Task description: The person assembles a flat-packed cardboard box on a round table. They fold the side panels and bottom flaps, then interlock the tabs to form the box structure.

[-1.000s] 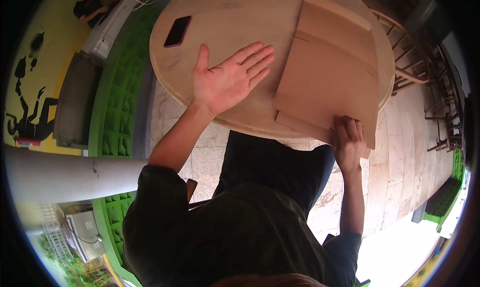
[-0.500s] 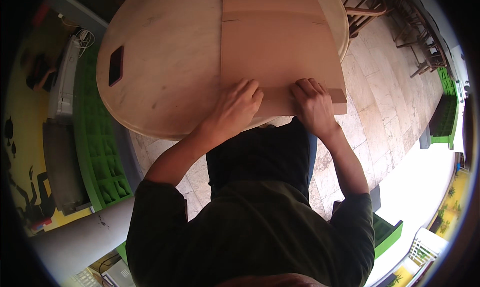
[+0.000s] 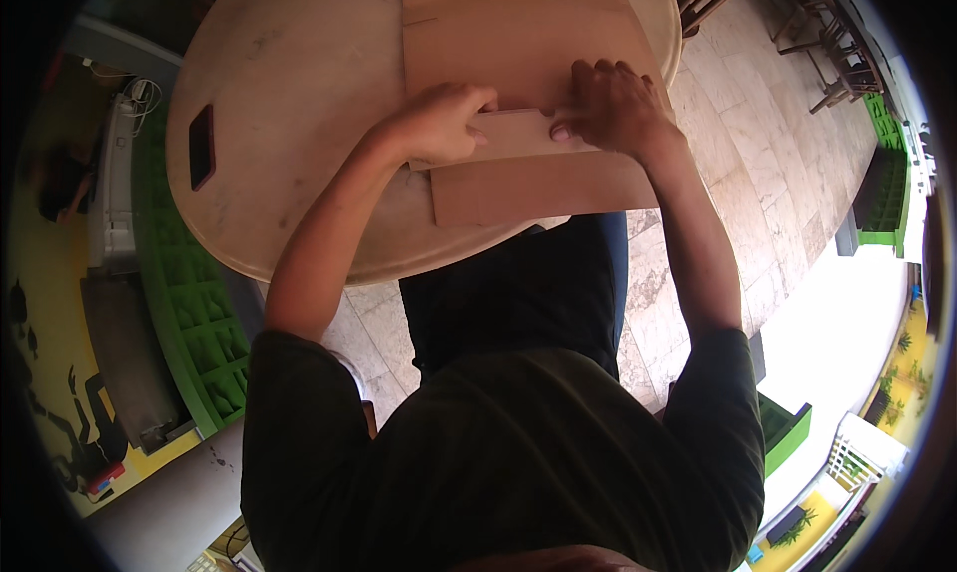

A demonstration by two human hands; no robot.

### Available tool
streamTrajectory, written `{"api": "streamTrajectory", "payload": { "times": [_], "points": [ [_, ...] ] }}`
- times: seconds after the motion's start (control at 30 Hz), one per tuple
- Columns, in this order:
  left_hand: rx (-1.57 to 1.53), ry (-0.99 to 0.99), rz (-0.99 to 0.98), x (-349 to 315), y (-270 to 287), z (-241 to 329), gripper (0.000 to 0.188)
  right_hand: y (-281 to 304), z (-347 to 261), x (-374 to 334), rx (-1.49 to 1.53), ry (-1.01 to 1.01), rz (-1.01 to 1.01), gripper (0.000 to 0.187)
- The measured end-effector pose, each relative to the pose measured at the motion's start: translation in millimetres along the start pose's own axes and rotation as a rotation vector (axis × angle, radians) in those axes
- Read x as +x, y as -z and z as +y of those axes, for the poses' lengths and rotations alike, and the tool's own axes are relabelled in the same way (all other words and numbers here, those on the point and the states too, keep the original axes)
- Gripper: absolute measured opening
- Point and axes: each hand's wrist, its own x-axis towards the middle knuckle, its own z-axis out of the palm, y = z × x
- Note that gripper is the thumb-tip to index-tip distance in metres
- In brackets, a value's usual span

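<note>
Running lengthwise away from the torso (image 3: pixel 508 442), the cardboard (image 3: pixel 523 43) lies on the table (image 3: pixel 289 93); its flap (image 3: pixel 516 133) spans crosswise between left hand (image 3: pixel 441 123) and right hand (image 3: pixel 626 111), neither clearly nearer. Left fingers (image 3: pixel 481 94) curled, thumb (image 3: pixel 476 137) parted from them at the flap; right fingers (image 3: pixel 601 71) half-bent beyond it. Grip unconfirmed.

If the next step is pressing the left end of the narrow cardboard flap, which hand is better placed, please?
Probably the left hand: it is at that end of the flap, while the right hand is toward the other end.
</note>
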Motion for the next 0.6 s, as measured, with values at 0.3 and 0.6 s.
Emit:
{"api": "streamTrajectory", "payload": {
  "times": [0.3,0.6],
  "points": [
    [0.411,-0.269,0.473,-25,-109,35,0.081,-5,16,-1,0.022,0.064,0.063,0.066],
    [0.358,-0.284,0.472,-15,-113,26,0.094,-51,-2,24,0.316,0.327,0.64,0.05]
  ]
}}
